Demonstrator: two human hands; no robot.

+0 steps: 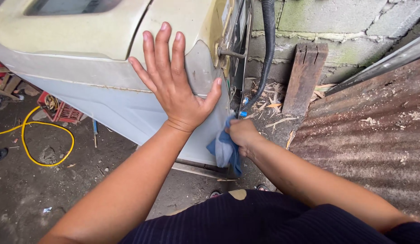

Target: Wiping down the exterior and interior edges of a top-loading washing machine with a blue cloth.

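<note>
Blue cloth (pixel 224 149) bunched in right hand (pixel 240 134) fingers, against washer (pixel 110 97) corner; left hand (pixel 176 86) splayed flat on washer.

The gap behind the washing machine (pixel 106 63) is narrow: the black hose (pixel 268 49) hangs there and the block wall (pixel 336 27) closes it. A wooden plank (pixel 305 77) and the corrugated metal sheet (pixel 368 135) block the right. The dirt floor (pixel 29 190) at the left is open, except for a yellow cable (pixel 47 131).
</note>
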